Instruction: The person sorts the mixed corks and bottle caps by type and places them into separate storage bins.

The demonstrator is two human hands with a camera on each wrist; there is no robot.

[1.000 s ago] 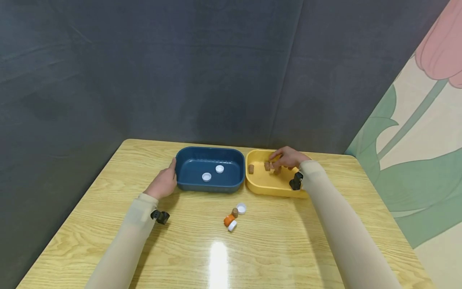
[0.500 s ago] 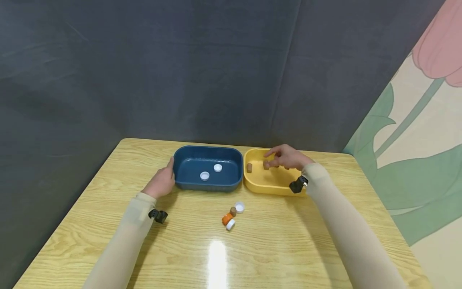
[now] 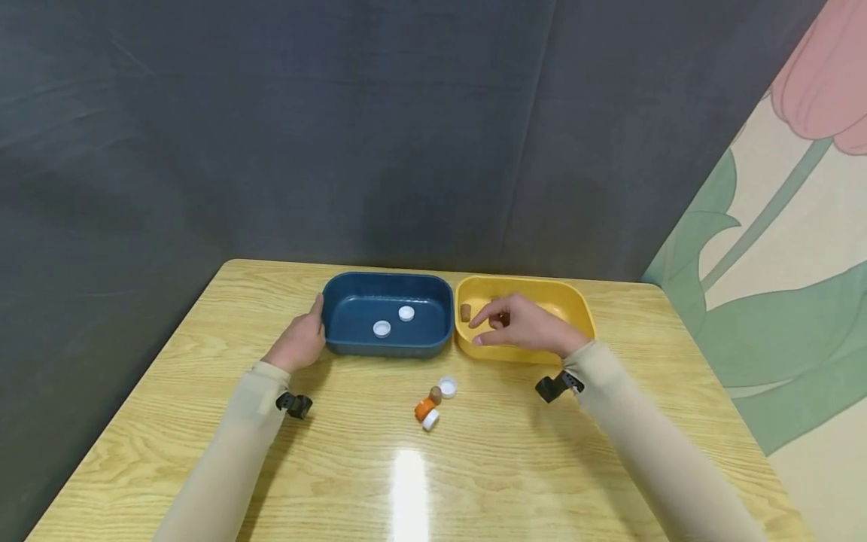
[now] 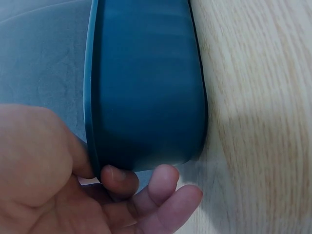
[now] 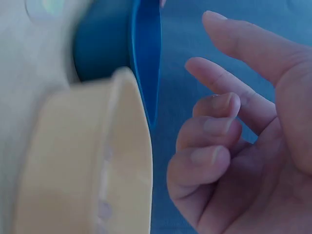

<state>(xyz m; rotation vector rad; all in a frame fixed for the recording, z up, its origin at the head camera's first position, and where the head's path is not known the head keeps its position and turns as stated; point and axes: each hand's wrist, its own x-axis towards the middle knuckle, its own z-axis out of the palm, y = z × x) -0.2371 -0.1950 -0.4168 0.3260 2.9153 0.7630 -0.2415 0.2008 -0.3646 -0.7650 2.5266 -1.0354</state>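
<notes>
At the left end of the dark blue bin (image 3: 389, 351), my left hand (image 3: 298, 342) grips the rim. The left wrist view shows the thumb over the rim and the curled fingers against the outer wall. Two white bottle caps, one in front (image 3: 381, 329), lie in this bin. My right hand (image 3: 518, 324) is over the front of the yellow bin (image 3: 579, 305); in the right wrist view its thumb and index finger stand apart, the other fingers loosely curled, nothing held. A brown cork (image 3: 465, 312) sits in the yellow bin's left end; the hand hides much of the bin's floor.
In front of the bins on the wooden table (image 3: 325, 467) lie a white cap (image 3: 447, 387), a brown cork (image 3: 436, 394), an orange cap (image 3: 424, 409) and another white cap (image 3: 430, 419). The bins stand side by side. A dark curtain (image 3: 379, 135) hangs behind the table.
My right hand has come up out of the yellow bin and towards me, its fingers spreading. The left hand stays at the blue bin. The head view has shifted slightly.
</notes>
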